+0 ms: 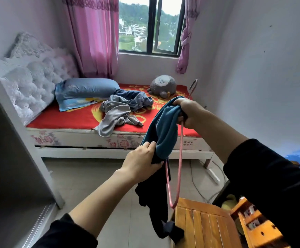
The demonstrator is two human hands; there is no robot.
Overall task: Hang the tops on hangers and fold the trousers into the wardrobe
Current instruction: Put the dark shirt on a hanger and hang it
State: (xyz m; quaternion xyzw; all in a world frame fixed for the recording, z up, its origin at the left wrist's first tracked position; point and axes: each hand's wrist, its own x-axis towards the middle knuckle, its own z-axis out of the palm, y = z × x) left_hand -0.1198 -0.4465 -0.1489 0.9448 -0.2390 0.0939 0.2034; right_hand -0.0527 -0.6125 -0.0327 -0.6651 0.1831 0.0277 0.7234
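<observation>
Mid-frame, the right hand (185, 111) grips the top (165, 129) and hanger (179, 158); the left hand (142, 161) pinches the top lower down.

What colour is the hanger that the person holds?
Pink: the thin pink hanger shows best in the head view.

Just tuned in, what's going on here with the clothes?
A person seems to be working a teal top onto a pink hanger. The right hand grips the bunched top together with the hanger below its hook. The left hand grips the fabric lower down. The top isn't spread out yet. More clothes lie crumpled on the bed.
</observation>
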